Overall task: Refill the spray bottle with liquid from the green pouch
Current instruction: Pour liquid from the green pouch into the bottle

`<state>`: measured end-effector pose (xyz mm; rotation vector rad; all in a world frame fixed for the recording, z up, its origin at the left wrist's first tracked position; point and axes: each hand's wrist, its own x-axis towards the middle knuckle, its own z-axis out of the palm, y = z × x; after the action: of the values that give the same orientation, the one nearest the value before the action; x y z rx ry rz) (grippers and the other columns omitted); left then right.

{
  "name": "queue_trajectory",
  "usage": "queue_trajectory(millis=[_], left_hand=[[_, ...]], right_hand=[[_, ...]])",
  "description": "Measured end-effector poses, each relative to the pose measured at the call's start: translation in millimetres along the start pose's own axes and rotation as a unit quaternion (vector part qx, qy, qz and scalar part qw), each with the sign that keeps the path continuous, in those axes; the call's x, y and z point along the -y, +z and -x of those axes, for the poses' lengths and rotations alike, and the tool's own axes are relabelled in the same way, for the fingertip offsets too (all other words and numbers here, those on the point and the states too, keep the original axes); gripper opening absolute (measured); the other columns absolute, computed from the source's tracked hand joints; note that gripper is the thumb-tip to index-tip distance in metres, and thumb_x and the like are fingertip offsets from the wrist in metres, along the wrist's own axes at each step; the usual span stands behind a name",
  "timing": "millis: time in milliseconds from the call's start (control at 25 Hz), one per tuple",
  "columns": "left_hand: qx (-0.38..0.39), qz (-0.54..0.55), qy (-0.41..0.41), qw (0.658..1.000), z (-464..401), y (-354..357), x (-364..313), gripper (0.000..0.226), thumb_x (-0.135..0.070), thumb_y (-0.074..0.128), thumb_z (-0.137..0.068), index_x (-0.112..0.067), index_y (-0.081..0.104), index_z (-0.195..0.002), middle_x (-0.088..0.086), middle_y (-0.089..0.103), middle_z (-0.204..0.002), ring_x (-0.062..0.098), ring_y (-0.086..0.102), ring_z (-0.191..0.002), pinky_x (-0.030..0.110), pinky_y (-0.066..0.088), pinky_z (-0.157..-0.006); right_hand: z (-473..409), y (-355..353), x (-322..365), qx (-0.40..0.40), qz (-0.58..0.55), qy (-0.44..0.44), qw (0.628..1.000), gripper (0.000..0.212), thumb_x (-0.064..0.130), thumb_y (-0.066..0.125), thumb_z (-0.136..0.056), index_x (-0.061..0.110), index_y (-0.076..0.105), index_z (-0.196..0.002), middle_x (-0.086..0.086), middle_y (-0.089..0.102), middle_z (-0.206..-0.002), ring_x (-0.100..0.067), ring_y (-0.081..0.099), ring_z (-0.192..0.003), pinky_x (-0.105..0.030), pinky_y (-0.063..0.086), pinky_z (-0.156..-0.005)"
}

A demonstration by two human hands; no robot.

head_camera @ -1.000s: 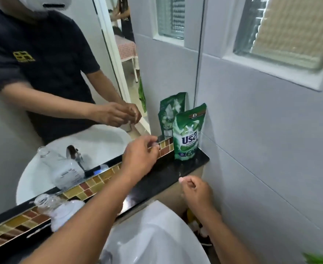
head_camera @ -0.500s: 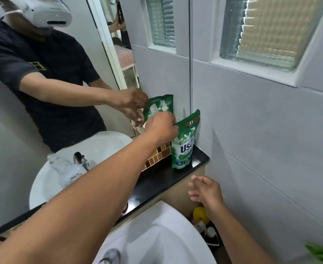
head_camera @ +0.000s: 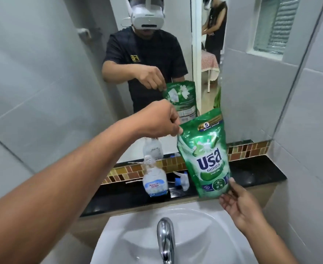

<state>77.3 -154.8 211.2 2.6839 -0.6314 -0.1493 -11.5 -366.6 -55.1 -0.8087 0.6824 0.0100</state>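
Green pouch point(head_camera: 206, 155), centre frame: glossy green, white splash graphics, dark blue lettering, gold-and-blue band along top. Spray bottle point(head_camera: 154, 180), left of pouch: clear, pale blue-and-white label with red script. Sprayer head point(head_camera: 181, 182) between them: white with blue collar. Shelf point(head_camera: 259, 170): black, glossy. Tile strip point(head_camera: 248, 149) above shelf: mosaic of gold, brown, amber. Basin point(head_camera: 137, 237), lower frame: white; tap point(head_camera: 165, 237) chrome. Walls point(head_camera: 33, 82): pale grey tile.

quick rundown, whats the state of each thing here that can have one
green pouch: lifted off the shelf, tilted, top looks sealed
spray bottle: upright on the black shelf, neck open, sprayer off
sprayer head: lying on the shelf beside the bottle
tap: no water running
left hand: pinching the pouch's top corner
right hand: open, fingertips at the pouch's bottom
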Motion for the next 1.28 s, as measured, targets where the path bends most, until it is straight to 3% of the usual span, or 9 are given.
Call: queue_trajectory(millis=[80, 240, 400, 560, 720, 880, 1040, 1280], left_hand=[[-0.013, -0.022, -0.028, 0.999, 22.8, -20.0, 26.6, 0.022, -0.019, 0.083, -0.09, -0.008, 0.079, -0.071, -0.005, 0.071, -0.063, 0.009, 0.06, -0.056, 0.029, 0.056, -0.059], [-0.019, -0.065, -0.057, 0.996, 50.0, -31.5, 69.2, 0.024, -0.021, 0.084, -0.088, -0.012, 0.078, -0.067, 0.007, 0.079, -0.076, 0.01, 0.058, -0.059, 0.034, 0.059, -0.07], [-0.025, -0.056, -0.095, 0.994, 65.5, -23.0, 111.9, 0.027, -0.023, 0.082, -0.091, -0.005, 0.077, -0.071, 0.001, 0.069, -0.065, 0.003, 0.058, -0.054, 0.025, 0.047, -0.059], [-0.049, -0.017, -0.122, 0.991, 67.5, 1.5, 146.9, 0.036, -0.027, 0.072, -0.098, 0.006, 0.067, -0.084, 0.019, 0.061, -0.074, 0.026, 0.049, -0.068, 0.032, 0.034, -0.057], [-0.056, -0.008, -0.121, 0.991, 61.6, 23.2, 165.1, 0.038, -0.03, 0.071, -0.099, 0.005, 0.066, -0.086, 0.016, 0.058, -0.076, 0.028, 0.047, -0.07, 0.033, 0.032, -0.057], [-0.056, -0.02, -0.119, 0.991, 58.1, 35.3, 180.5, 0.031, -0.028, 0.071, -0.099, -0.007, 0.062, -0.078, 0.017, 0.065, -0.079, 0.027, 0.051, -0.071, 0.034, 0.037, -0.062], [-0.071, 0.011, -0.131, 0.989, 52.3, 50.6, 193.5, 0.046, -0.028, 0.073, -0.097, -0.012, 0.046, -0.064, 0.003, 0.047, -0.062, 0.022, 0.04, -0.06, 0.035, 0.03, -0.056], [-0.115, 0.083, -0.137, 0.98, 43.7, 65.2, 208.8, 0.037, -0.031, 0.077, -0.093, 0.002, 0.067, -0.08, 0.025, 0.072, -0.083, 0.03, 0.057, -0.067, 0.048, 0.054, -0.065]], right_hand=[[11.4, 23.4, 4.3, 0.024, 0.045, -0.023, 0.998, 0.014, 0.026, 0.065, -0.101, 0.012, 0.066, -0.098, -0.007, 0.061, -0.074, -0.013, 0.058, -0.051, -0.024, 0.056, -0.046], [30.4, 52.9, 22.3, 0.038, 0.119, -0.086, 0.988, 0.012, 0.02, 0.066, -0.101, 0.011, 0.068, -0.109, -0.01, 0.065, -0.086, -0.015, 0.051, -0.064, -0.027, 0.051, -0.061], [29.7, 72.0, 34.0, 0.05, 0.187, -0.119, 0.974, 0.01, 0.02, 0.071, -0.098, 0.011, 0.071, -0.101, -0.008, 0.067, -0.083, -0.012, 0.053, -0.059, -0.02, 0.054, -0.046], [20.7, 83.5, 38.0, 0.065, 0.22, -0.145, 0.963, 0.01, 0.019, 0.071, -0.098, 0.009, 0.07, -0.098, -0.01, 0.065, -0.08, -0.015, 0.051, -0.06, -0.016, 0.052, -0.043], [11.6, 89.8, 49.2, 0.078, 0.242, -0.18, 0.95, 0.011, 0.02, 0.07, -0.098, 0.012, 0.069, -0.091, -0.004, 0.067, -0.068, -0.009, 0.053, -0.051, -0.015, 0.051, -0.044], [10.2, 100.3, 59.8, 0.094, 0.262, -0.227, 0.933, 0.015, 0.019, 0.069, -0.099, 0.014, 0.067, -0.085, 0.006, 0.065, -0.052, -0.001, 0.053, -0.04, -0.013, 0.051, -0.044], [15.9, 113.4, 75.8, 0.104, 0.276, -0.275, 0.915, 0.016, 0.019, 0.071, -0.098, 0.014, 0.067, -0.083, 0.005, 0.065, -0.051, -0.002, 0.054, -0.039, -0.015, 0.053, -0.045], [27.8, 133.7, 98.5, 0.131, 0.318, -0.339, 0.875, 0.028, 0.018, 0.07, -0.099, 0.018, 0.071, -0.071, 0.011, 0.063, -0.048, 0.0, 0.051, -0.038, -0.013, 0.049, -0.042]])
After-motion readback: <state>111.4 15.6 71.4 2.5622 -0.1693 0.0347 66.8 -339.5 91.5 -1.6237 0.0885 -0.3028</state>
